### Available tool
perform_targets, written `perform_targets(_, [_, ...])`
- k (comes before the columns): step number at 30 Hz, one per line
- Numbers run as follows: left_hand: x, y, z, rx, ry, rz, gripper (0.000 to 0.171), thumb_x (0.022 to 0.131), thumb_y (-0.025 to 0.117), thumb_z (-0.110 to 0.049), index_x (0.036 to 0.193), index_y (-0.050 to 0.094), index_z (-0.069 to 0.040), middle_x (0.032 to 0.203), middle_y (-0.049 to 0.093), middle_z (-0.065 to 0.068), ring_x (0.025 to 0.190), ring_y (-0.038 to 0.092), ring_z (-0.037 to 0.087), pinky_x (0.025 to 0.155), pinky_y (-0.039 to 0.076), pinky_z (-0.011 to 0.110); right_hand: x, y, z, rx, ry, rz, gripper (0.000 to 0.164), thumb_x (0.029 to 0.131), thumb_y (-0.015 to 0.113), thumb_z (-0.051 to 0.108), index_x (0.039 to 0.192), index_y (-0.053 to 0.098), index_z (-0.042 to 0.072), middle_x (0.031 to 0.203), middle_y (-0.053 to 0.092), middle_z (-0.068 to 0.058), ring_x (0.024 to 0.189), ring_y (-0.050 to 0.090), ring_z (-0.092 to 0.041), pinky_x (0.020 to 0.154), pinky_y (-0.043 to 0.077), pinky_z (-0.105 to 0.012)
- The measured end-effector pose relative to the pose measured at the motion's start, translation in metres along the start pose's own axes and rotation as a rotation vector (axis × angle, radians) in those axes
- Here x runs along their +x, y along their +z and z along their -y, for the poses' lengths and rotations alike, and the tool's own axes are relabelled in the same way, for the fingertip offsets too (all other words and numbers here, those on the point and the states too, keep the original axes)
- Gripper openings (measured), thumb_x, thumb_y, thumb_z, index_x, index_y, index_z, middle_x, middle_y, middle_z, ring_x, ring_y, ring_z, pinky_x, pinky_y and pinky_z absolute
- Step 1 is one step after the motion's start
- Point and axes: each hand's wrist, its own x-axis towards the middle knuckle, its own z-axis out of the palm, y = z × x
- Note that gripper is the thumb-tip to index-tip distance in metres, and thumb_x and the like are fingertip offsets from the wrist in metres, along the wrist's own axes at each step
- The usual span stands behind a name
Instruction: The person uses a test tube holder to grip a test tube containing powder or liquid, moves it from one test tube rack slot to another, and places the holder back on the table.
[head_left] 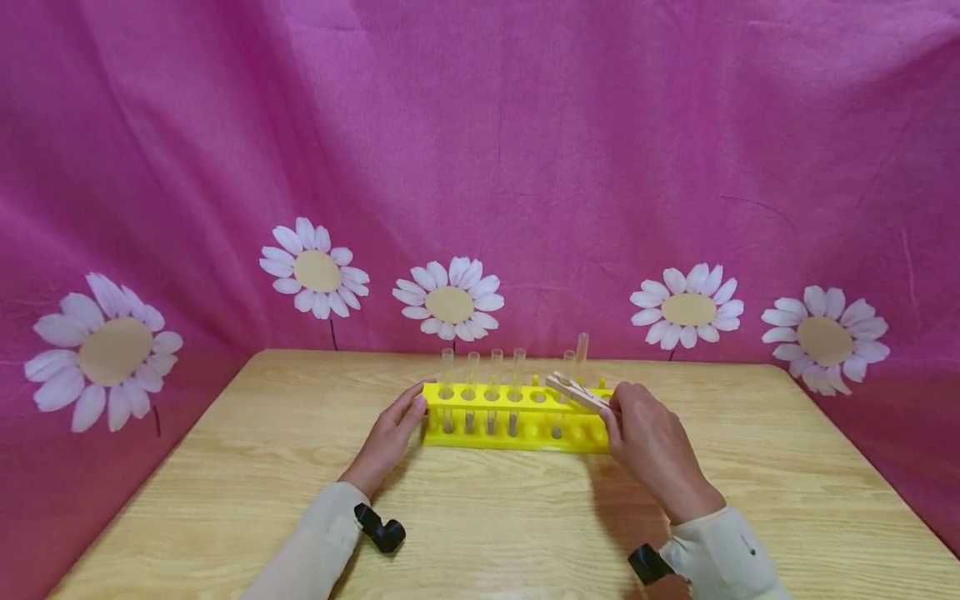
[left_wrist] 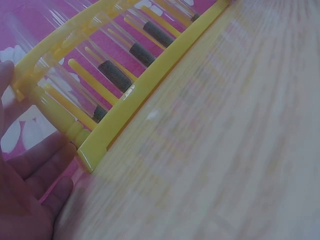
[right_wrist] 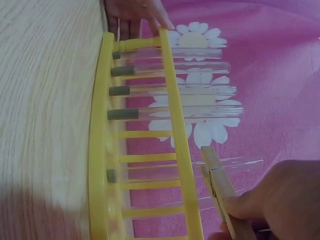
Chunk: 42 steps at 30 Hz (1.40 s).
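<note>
A yellow test tube rack (head_left: 480,444) stands on the table, holding several clear test tubes (head_left: 497,367) with dark material (right_wrist: 123,114) at their bottoms. My left hand (head_left: 390,437) holds the rack's left end, thumb near the top plate and fingers against the end post (left_wrist: 57,112). In my right hand (head_left: 652,442) is a wooden test tube holder (head_left: 577,392), gripped between thumb and fingers above the rack's right part. Its jaws lie beside a test tube (right_wrist: 242,162); I cannot tell whether they clamp it. Another tube (head_left: 582,346) rises behind.
The rack stands on a light wooden table (head_left: 502,517). Behind and at both sides hangs a pink cloth (head_left: 525,167) printed with white daisies (head_left: 450,304). Black straps with small mounts (head_left: 381,529) sit at both sleeves.
</note>
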Motion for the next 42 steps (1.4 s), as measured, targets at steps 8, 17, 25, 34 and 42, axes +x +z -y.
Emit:
perform_targets(8, [0.001,0.001,-0.001,-0.010,0.030,0.007,0.054,0.101,0.041,-0.048,0.147,0.041,-0.020,0.150,0.041,0.001,0.136,0.039,0.023,0.113,0.029,0.047,0.000,-0.003,0.000,0.014,-0.030,-0.039,0.016,0.086,0.071,0.008,0.090,0.057,0.001,0.078,0.052,-0.007,0.063,0.044,-0.020,0.057,0.044,-0.030])
perform_targets(17, [-0.003,0.000,0.000,0.024,0.002,-0.003,0.056,0.099,0.040,-0.055,0.147,0.042,-0.026,0.148,0.042,-0.001,0.136,0.038,0.022,0.114,0.026,0.048,-0.003,-0.006,0.001,0.022,-0.037,-0.065,0.016,0.087,0.071,0.007,0.090,0.056,0.002,0.077,0.050,-0.006,0.063,0.044,-0.020,0.056,0.043,-0.029])
perform_targets(25, [-0.001,-0.001,0.000,0.000,0.005,0.017,0.057,0.100,0.040,-0.051,0.148,0.040,-0.021,0.151,0.039,0.002,0.136,0.038,0.024,0.114,0.026,0.048,-0.002,-0.013,0.004,0.026,-0.057,-0.100,0.015,0.087,0.071,0.007,0.088,0.057,0.002,0.076,0.050,-0.007,0.062,0.044,-0.020,0.055,0.043,-0.030])
perform_targets(34, [-0.007,-0.001,-0.022,-0.001,-0.026,0.036,0.047,0.106,0.038,-0.033,0.149,0.037,-0.016,0.153,0.036,0.005,0.138,0.035,0.026,0.113,0.028,0.046,-0.004,-0.023,0.007,0.038,-0.044,-0.125,0.015,0.088,0.070,0.009,0.090,0.057,0.002,0.077,0.050,-0.007,0.063,0.044,-0.020,0.055,0.044,-0.030])
perform_targets(42, [-0.008,0.001,-0.017,-0.022,0.003,0.032,0.048,0.104,0.041,-0.037,0.148,0.039,-0.017,0.152,0.038,0.004,0.135,0.039,0.025,0.112,0.031,0.046,-0.005,-0.029,0.009,0.038,-0.061,-0.167,0.015,0.089,0.069,0.009,0.090,0.056,0.002,0.077,0.050,-0.008,0.061,0.043,-0.020,0.053,0.043,-0.030])
